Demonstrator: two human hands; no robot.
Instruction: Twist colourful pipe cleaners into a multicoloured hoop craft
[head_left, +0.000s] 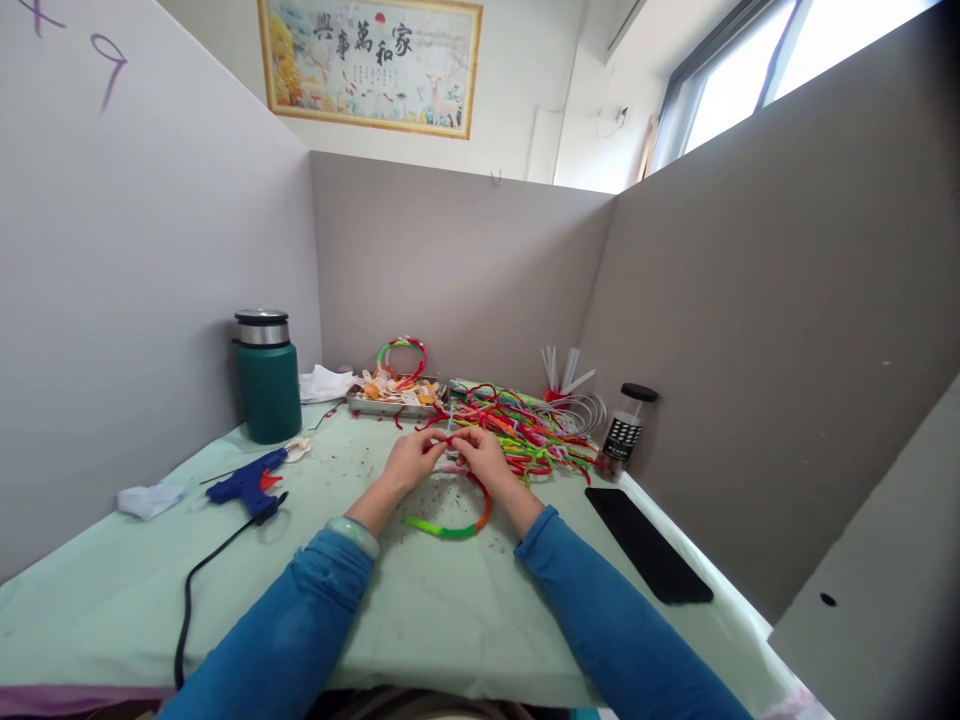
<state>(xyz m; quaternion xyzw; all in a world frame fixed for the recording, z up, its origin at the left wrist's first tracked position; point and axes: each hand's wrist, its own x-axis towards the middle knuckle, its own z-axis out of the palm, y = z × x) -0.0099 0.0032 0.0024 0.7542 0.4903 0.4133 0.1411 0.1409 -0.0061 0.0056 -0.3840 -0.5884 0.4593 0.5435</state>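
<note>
My left hand [412,461] and my right hand [482,456] meet over the middle of the table, thumbs and forefingers pinched together. Between the fingertips shows a bit of red pipe cleaner [450,440]; its ends are hidden. Just below my hands lies a curved band wrapped in fuzzy pipe cleaner [448,533], green, yellow, orange, red and pink along its length. Its upper part runs under the fingers, so I cannot tell whether the red piece joins it. A heap of bright pipe cleaners [517,425] spreads behind my right hand.
Left stand a green flask [268,392] and a blue glue gun [246,487] with a trailing cord [187,590]. Behind are a metal tray [394,409] of small pieces, a finished-looking hoop [425,358] and glue sticks [553,370]. Right: a black-lidded jar [625,430], a black slab [649,547].
</note>
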